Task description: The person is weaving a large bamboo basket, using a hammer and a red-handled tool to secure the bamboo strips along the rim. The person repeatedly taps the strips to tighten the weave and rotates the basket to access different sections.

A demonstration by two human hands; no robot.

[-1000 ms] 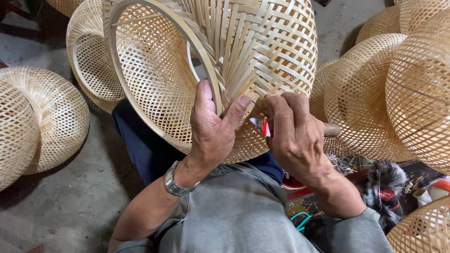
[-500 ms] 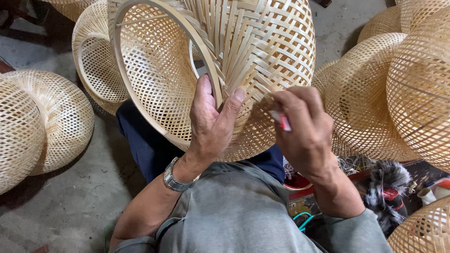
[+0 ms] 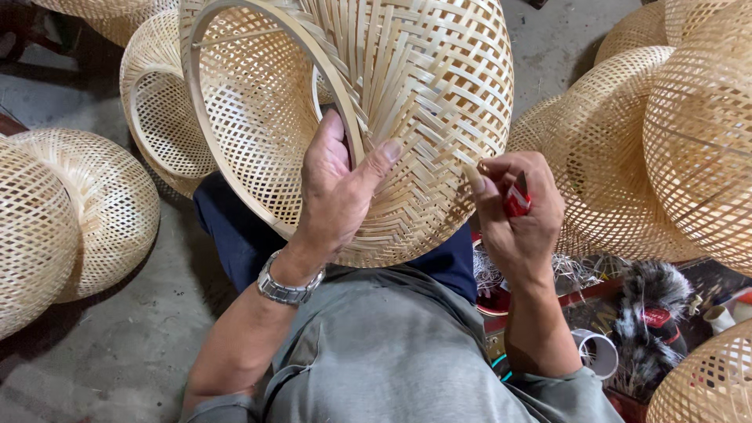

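Basket (image 3: 407, 117): top cut off by far edge; near wall hidden behind left hand (image 3: 333, 196).
Red tool (image 3: 516, 200): mostly buried in right hand (image 3: 521, 215); kind unclear.
Right shades (image 3: 689, 133): cut off by right edge.
Left shade (image 3: 47, 219): cut off by left edge.
Clutter (image 3: 642, 313) near right: too jumbled to identify.

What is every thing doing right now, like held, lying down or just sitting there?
Woven bamboo shade: held up, tilted, open rim showing.
Left hand: gripping the shade's hoop.
Right hand: closed on a small red tool.
Wristwatch: worn on left wrist.
Other woven shades: resting in piles around.
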